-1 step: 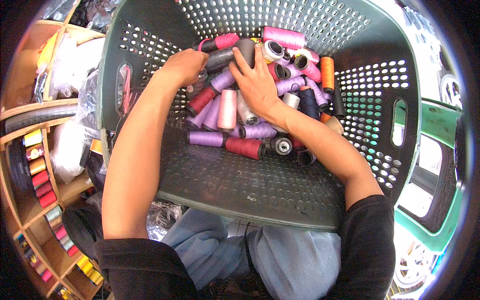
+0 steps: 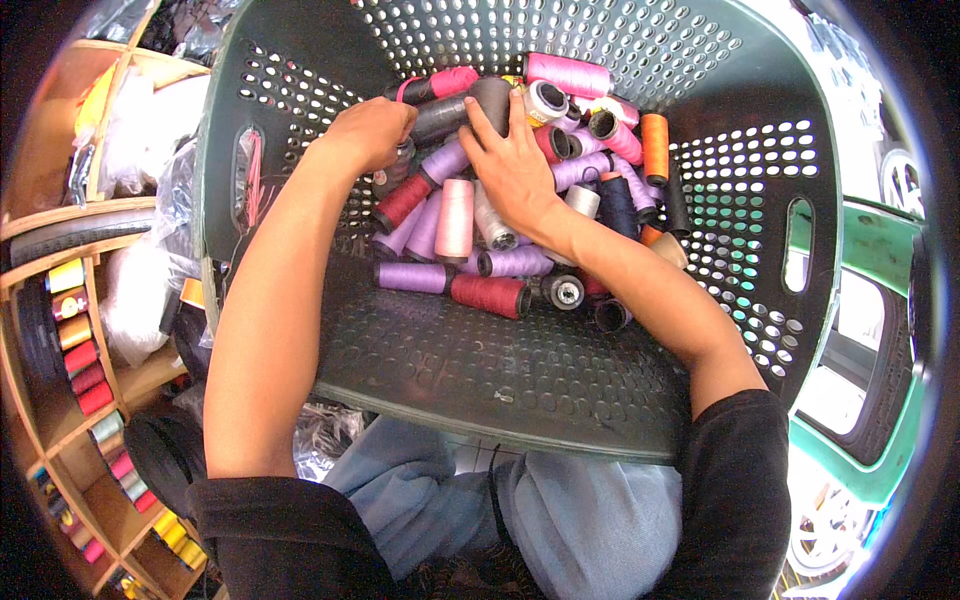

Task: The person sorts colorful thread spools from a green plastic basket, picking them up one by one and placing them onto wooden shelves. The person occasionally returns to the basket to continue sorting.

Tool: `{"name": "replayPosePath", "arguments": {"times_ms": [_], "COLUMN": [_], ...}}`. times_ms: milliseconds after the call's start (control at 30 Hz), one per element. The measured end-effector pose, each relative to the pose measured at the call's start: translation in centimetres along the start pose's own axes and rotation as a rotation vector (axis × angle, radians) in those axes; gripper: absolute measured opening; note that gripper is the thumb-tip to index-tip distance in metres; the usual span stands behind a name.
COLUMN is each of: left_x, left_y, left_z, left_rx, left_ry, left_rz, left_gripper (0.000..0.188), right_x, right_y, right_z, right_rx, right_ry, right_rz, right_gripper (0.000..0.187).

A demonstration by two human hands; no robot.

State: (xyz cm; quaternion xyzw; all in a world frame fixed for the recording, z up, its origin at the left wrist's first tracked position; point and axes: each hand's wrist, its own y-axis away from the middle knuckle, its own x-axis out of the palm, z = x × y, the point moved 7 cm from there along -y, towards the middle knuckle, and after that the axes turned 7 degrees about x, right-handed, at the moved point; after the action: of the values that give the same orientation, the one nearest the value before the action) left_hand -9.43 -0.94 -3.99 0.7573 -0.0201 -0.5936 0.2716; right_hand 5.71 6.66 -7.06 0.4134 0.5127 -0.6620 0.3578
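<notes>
A dark green plastic basket [image 2: 420, 385] holds a heap of thread spools in purple, pink, red, white, grey, orange and navy. My left hand [image 2: 368, 138] is at the left side of the heap, its fingers curled and partly hidden. Just below it shows a grey spool [image 2: 393, 172], and its knuckles meet the end of a dark grey spool [image 2: 440, 120]. My right hand [image 2: 510, 165] lies over the middle of the heap with fingers apart, fingertips against another dark grey spool [image 2: 491, 100]. Under its wrist are a purple spool [image 2: 515, 262] and a white one [image 2: 583, 203].
Perforated walls and handle slots surround the spools. On the left stands a wooden shelf [image 2: 75, 210] with coloured spools and plastic bags [image 2: 140, 290]. A green frame [image 2: 870, 240] is at the right. My legs [image 2: 590, 510] are below the basket's near rim.
</notes>
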Motion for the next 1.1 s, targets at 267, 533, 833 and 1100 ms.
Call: {"name": "replayPosePath", "arguments": {"times_ms": [267, 533, 833, 1100], "left_x": [-0.6, 0.1, 0.2, -0.2], "left_y": [-0.2, -0.7, -0.5, -0.4], "left_z": [-0.4, 0.3, 1.3, 0.9], "left_rx": [-0.025, -0.052, 0.020, 0.004], "left_ry": [-0.057, -0.138, 0.010, 0.028], "left_rz": [0.049, 0.114, -0.019, 0.005], "left_gripper": [0.032, 0.037, 0.037, 0.034], "right_x": [-1.0, -3.4, -3.4, -3.1], "right_y": [-0.5, -0.6, -0.2, -0.7], "right_z": [-0.8, -1.9, -3.1, -2.4], "right_rx": [0.060, 0.126, 0.226, 0.138], "right_ry": [-0.239, -0.561, -0.843, -0.656], "right_rz": [0.003, -0.264, -0.274, -0.215], "right_gripper": [0.052, 0.046, 0.023, 0.015]}}
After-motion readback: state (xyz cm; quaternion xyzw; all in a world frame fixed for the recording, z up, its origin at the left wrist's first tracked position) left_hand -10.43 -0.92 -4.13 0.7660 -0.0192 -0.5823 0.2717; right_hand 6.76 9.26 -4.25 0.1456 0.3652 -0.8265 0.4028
